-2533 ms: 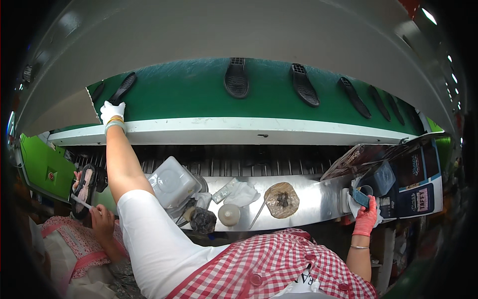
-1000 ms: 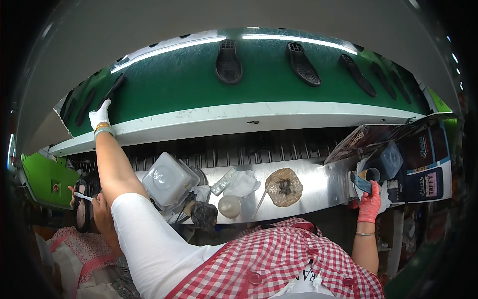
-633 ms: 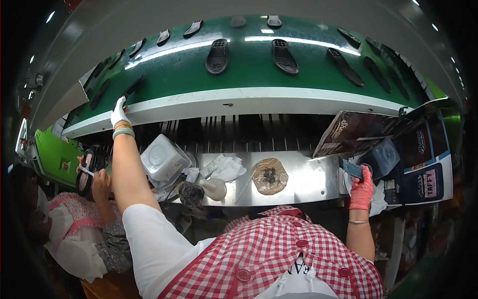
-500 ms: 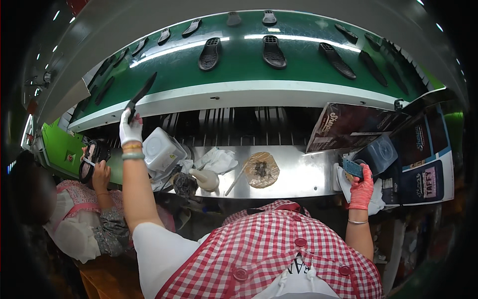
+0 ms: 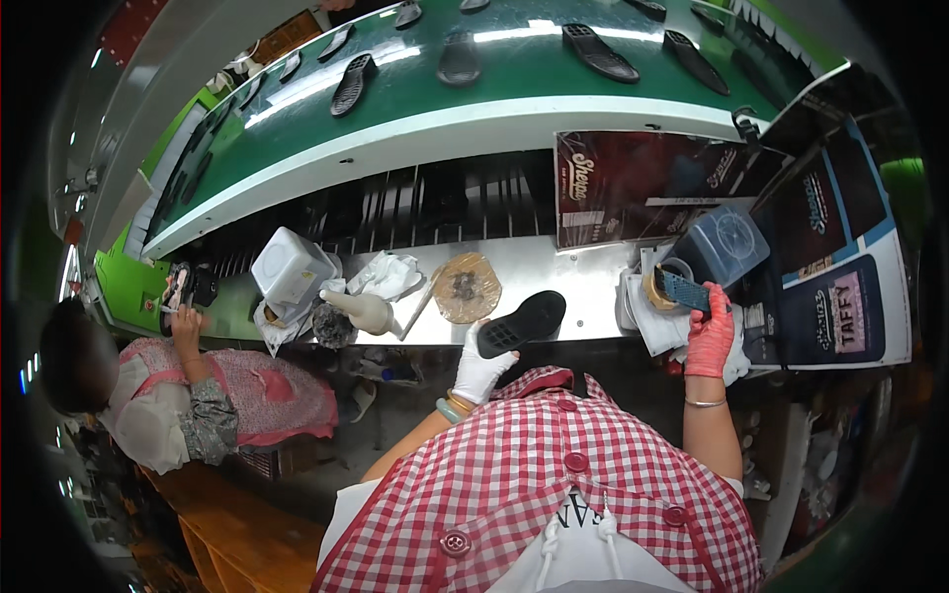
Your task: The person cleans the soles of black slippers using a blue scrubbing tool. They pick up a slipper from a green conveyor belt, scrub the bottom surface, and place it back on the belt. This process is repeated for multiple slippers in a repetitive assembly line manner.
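The left hand point(image 5: 478, 368) clasps a sole point(image 5: 526, 322) over the desk's point(image 5: 601, 277) front edge; the right hand point(image 5: 710, 342) grips a blue tool point(image 5: 682, 291). Seemingly a holding step; the next move calls for steadiness.

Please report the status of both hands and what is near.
Left hand holding black shoe sole by one end. Right hand gripping blue tool. Round plastic-covered item just beyond left hand.
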Motion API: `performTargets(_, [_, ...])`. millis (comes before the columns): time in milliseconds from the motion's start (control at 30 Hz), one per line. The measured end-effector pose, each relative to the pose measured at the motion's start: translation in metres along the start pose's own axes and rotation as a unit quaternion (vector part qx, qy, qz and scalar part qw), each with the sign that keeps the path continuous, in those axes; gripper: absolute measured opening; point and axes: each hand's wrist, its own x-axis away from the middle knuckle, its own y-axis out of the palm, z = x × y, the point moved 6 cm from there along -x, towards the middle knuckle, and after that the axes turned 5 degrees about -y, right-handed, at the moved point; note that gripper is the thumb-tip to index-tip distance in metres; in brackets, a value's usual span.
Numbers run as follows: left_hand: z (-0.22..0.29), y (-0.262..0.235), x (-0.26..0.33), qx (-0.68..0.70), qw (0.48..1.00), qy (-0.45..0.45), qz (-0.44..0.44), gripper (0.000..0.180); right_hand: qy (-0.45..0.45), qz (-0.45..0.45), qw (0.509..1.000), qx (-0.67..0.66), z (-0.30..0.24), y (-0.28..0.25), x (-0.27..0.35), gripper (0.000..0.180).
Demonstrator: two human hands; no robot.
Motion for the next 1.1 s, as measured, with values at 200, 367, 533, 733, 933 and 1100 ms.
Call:
performTargets(200, [-0.036, 0.023, 0.018, 0.286, 0.906, -0.292, -0.106, 0.044, -0.119, 0.009, 0.982, 0.146, -0.03, -0.027, -0.004, 0.024])
performTargets(367, [-0.078, 0.03, 0.013, 0.334, 0.834, -0.379, -0.223, 0.05, -0.124, -0.012, 0.964, 0.236, -0.029, -0.03, -0.017, 0.026])
performTargets(533, [-0.076, 0.063, 0.006, 0.354, 0.798, -0.432, -0.226, 0.045, -0.096, -0.039, 0.956, 0.276, -0.003, -0.03, -0.034, 0.026])
performTargets(733, [-0.072, 0.074, -0.008, 0.252, 0.863, -0.38, -0.217, 0.039, -0.086, -0.076, 0.922, 0.369, 0.02, -0.022, -0.049, 0.03])
performTargets(933, [-0.029, 0.08, -0.033, 0.309, 0.87, -0.311, -0.225, 0.037, -0.06, -0.068, 0.935, 0.343, 0.023, -0.019, -0.047, 0.032])
performTargets(1100, [0.007, 0.086, -0.037, 0.324, 0.878, -0.272, -0.225, 0.046, -0.052, -0.072, 0.939, 0.331, 0.026, -0.021, -0.049, 0.03])
